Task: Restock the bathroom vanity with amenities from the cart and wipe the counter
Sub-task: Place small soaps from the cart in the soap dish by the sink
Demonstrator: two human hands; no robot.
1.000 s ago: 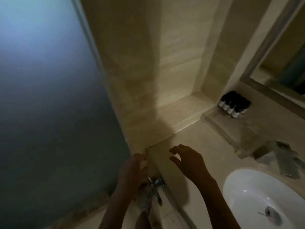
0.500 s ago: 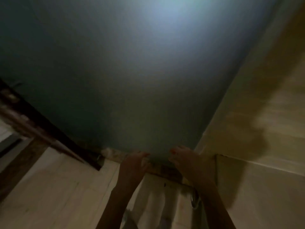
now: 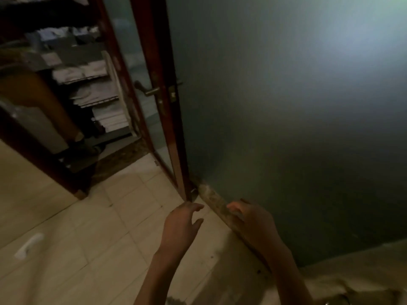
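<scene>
Evidently the fetching step is in hand: left hand (image 3: 180, 225) and right hand (image 3: 253, 223) hold nothing, fingers loosely apart, cart (image 3: 97, 100) well beyond the fingertips past the door frame (image 3: 158, 84); an approach seems required next.

Looks like a hotel bathroom, right at the doorway. There are pale beige floor tiles (image 3: 88, 227), a big frosted glass wall (image 3: 286, 106) with light glowing through it, and a dark wood door frame (image 3: 157, 62) with a metal lever handle (image 3: 146, 90). Just past the open door there's a housekeeping cart (image 3: 113, 69), shelves stacked with folded white linens (image 3: 110, 119). That says hotel rather than somebody's home. Pretty dim in here.
</scene>
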